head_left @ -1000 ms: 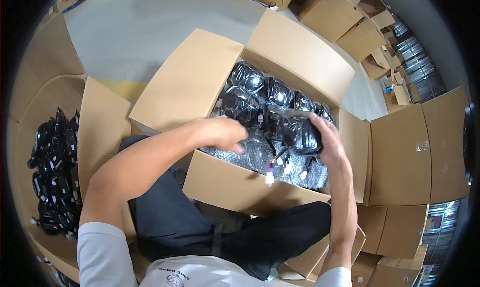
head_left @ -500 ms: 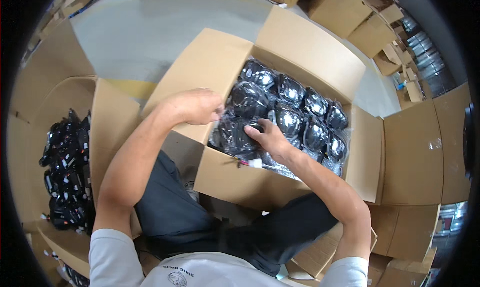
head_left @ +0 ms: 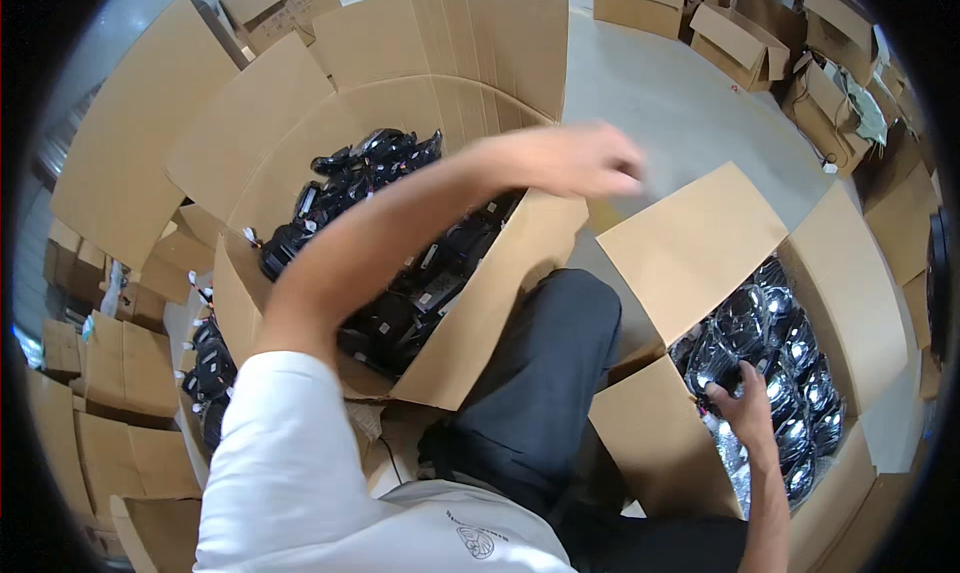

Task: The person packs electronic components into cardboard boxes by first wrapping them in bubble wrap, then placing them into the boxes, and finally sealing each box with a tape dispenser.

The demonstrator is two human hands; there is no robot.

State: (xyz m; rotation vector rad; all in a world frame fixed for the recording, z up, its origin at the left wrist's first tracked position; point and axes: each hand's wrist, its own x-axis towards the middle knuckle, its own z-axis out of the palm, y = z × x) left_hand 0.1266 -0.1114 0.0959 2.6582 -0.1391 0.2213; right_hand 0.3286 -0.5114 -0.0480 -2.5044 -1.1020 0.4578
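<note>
My right hand (head_left: 745, 408) is in the carton (head_left: 655, 433) at the right, its thumb and fingers gripping a shiny black lamp-like unit (head_left: 710, 361) in clear plastic. Coloured wires show beside the thumb. Several similar wrapped units (head_left: 785, 398) lie packed in rows around it. My left hand (head_left: 580, 161) hangs in the air above the near corner of a bigger carton (head_left: 500, 303). Its fingers look curled but are smeared by motion, and nothing can be made out in them. Inside the bigger carton lie many loose black parts (head_left: 425, 298) with small connectors, partly hidden by my left forearm.
The flap (head_left: 695, 253) of the right carton stands out towards the bigger one. My knee (head_left: 575, 313) is between the two cartons. More open cartons (head_left: 735, 48) stand on the grey floor (head_left: 650, 103) at the back right. Another heap of black parts (head_left: 208, 373) lies at the left.
The view has swung left, so the bigger carton shows more fully. My left hand has left the wrapped units and moved left. My right hand is still on a wrapped unit.
</note>
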